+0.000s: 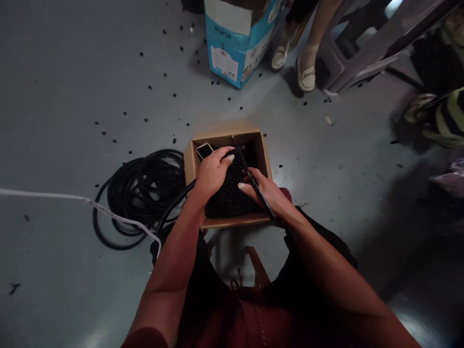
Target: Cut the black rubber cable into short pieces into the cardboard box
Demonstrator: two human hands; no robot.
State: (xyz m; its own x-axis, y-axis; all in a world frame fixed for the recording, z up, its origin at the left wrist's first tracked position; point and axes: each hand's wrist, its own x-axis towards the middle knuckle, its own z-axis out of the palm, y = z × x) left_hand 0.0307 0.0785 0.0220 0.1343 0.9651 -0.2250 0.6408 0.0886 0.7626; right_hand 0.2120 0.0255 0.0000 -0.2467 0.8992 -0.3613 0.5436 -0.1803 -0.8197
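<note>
My left hand (213, 171) is closed around the black tubing (177, 199) over a cardboard box (241, 222). The tubing runs under my left forearm from a coil (145, 179) on the floor. Across my right hand (259, 186) lies a long, narrow, dark tool (259, 193); its exact kind is unclear. My right fingers curl beside it, thumb toward the box's middle, and its upper end is close to my left fingertips. Small shiny black pieces (232, 193) fill much of the box. A dark rectangular object with a pale rim (205, 151) sits in its far left corner.
A blue and white carton (228, 53) stands ahead, near another person's feet (306, 72) and a grey plastic stool (335, 67). Small black bits (146, 120) are scattered over the grey floor. A white cord (72, 196) crosses on the left.
</note>
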